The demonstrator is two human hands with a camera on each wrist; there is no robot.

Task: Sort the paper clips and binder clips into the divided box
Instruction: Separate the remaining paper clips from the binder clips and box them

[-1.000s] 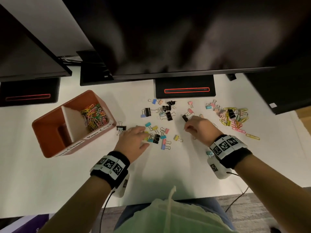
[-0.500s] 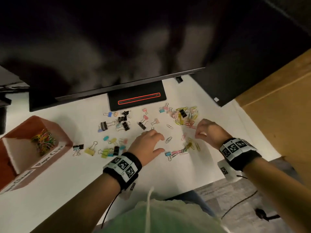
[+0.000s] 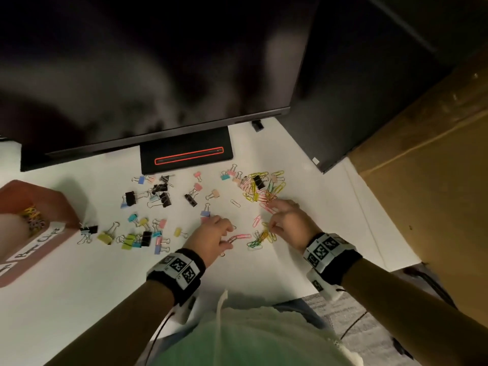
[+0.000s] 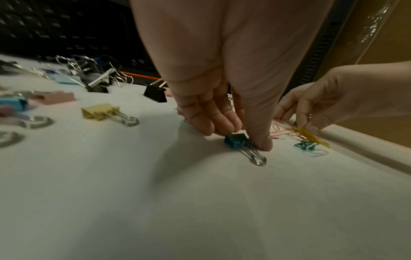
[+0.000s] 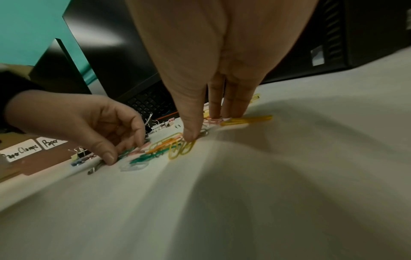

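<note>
Two dark monitors stand along the far side of a white desk, the middle one on a black base with a red outline; a brown cardboard box sits beyond the right edge. At far left the reddish divided box holds coloured paper clips in one compartment and carries handwritten labels on its near wall. Scattered binder clips lie right of it across the middle of the desk. Next, the left hand reaches down with curled fingers, thumb and fingertips set against a small blue binder clip on the desk; whether they grip it I cannot tell. Just right lies a small heap of paper clips, where the right hand presses with narrow fingers, thumb tip on a yellow clip, a larger tangle lying farther off. Compared with half a second ago, both hands have drawn closer together and nearer the desk's front edge, and the box has slid further out of view.
</note>
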